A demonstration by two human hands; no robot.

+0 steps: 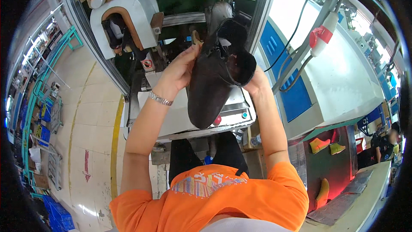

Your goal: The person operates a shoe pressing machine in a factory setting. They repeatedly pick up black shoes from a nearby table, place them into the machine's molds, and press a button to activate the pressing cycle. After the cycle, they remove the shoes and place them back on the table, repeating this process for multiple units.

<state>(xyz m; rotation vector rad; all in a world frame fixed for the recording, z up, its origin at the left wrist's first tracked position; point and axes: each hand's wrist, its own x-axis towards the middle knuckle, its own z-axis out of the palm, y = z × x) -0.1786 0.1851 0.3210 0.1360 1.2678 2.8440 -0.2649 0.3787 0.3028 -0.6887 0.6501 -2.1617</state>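
Note:
In front of my chest I hold a dark brown boot (209, 94), its toe toward me and its shaft gaping open at the upper right. My left hand (185, 63) grips the boot's left side, with the thumb and fingertips near a tan edge that sticks up there. On the other side, my right hand (257, 80) supports the shaft; its fingertips are hidden behind the black leather. The inside of the shaft looks dark, with a small pale patch showing.
A machine with a white, tan-lined U-shaped clamp (148, 23) stands ahead at left. Its white bed (171, 114) carries a red push button (217, 120). Right stands a white cabinet (330, 77); a red-and-white plug (322, 34) hangs nearby. Yellow shoe lasts (319, 145) lie lower right. Another person stands far right.

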